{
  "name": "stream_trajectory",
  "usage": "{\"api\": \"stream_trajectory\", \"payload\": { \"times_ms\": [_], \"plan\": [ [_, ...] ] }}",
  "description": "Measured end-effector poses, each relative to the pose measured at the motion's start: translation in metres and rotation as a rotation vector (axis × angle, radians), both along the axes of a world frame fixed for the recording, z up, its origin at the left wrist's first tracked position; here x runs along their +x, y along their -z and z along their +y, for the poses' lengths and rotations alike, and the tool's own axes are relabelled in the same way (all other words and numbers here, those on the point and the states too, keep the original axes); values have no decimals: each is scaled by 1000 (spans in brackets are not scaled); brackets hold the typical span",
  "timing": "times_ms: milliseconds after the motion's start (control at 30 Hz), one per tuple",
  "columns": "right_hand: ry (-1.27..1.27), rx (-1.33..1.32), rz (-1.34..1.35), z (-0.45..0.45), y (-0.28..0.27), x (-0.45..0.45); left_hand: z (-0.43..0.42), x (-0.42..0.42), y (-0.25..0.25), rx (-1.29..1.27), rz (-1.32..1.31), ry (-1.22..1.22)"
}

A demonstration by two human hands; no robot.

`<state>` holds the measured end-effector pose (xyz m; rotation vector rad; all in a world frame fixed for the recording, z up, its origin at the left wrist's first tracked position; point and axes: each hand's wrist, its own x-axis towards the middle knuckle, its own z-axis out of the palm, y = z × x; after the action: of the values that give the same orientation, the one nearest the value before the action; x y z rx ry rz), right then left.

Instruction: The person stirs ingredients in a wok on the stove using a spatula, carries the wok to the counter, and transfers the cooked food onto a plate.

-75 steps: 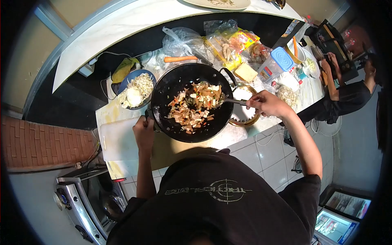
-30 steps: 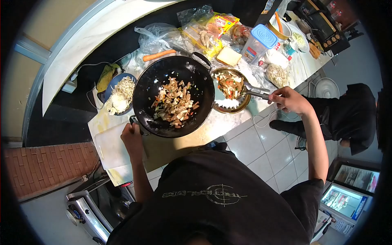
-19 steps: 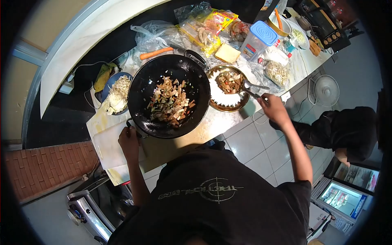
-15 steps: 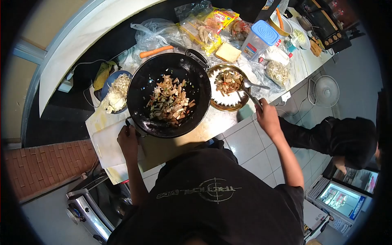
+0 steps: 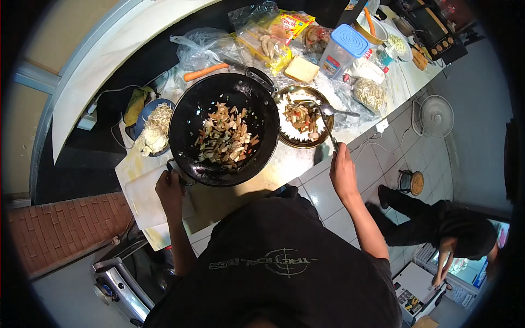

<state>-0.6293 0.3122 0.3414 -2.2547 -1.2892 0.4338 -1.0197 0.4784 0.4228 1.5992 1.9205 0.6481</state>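
My left hand is closed around the near handle of a black wok. Chopped, stir-fried food in brown, white and green pieces lies in the middle of the wok. To its right is a gold-rimmed plate with a smaller heap of the same food. My right hand grips the dark handle of a spatula, whose head, apparently slotted, is over the food on the plate. A metal spoon rests at the plate's right side.
Left of the wok sits a blue plate with bean sprouts and a cauliflower-like piece. Behind are a carrot, bread, a blue-lidded container and bagged sprouts. A white board lies front left. Another person bends at right.
My right hand has moved left and a little down, and the spatula head has swung up over the plate's food. My left hand keeps its hold. The other person has moved and bent down.
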Motion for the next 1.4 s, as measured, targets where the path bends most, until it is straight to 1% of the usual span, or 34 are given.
{"api": "stream_trajectory", "payload": {
  "times_ms": [167,233,367,433,467,600,700,767,800,867,900,967,1000,1067,1133,1200,1267,1367,1400],
  "plan": [
    [25,-71,16,2,2,2,2,-8,6,17,0,14],
    [19,11,7,2,2,5,3,-8,5,-7,5,8],
    [3,61,5,17,-5,22,2,-6,3,-21,-6,-1],
    [-63,98,-37,32,-5,34,3,-4,2,-15,-20,-10],
    [-53,58,4,37,0,38,4,-5,2,-12,-21,-9],
    [-128,67,-35,48,3,44,6,-6,3,-19,-9,-14],
    [-165,35,44,40,-1,41,5,-6,2,-15,-11,-9],
    [-220,57,44,30,-15,41,5,-6,2,-14,-15,-9],
    [-213,15,16,26,-21,45,4,-5,2,-25,-28,-17],
    [-137,52,15,23,-41,50,4,-5,-1,-26,-35,-43],
    [-91,56,23,23,-55,52,3,-5,-1,-43,-66,-33],
    [-22,10,18,31,-104,49,0,-4,-2,-51,-94,-36],
    [-39,30,-7,34,-121,49,-1,-2,-2,-58,-109,-25],
    [-112,74,-49,42,-156,42,-4,4,-7,-74,-123,-29],
    [-166,124,-88,53,-166,33,-5,7,-7,-39,-145,-25],
    [-371,168,-161,73,-172,24,-8,12,-9,-5,-175,-29],
    [-478,70,-153,96,-171,9,-9,15,-17,37,-77,1],
    [-668,-11,-227,134,-162,-18,-5,-1,11,77,-81,11],
    [-723,-21,-268,145,-164,-30,-4,-2,9,96,-86,-14]
  ]
}}
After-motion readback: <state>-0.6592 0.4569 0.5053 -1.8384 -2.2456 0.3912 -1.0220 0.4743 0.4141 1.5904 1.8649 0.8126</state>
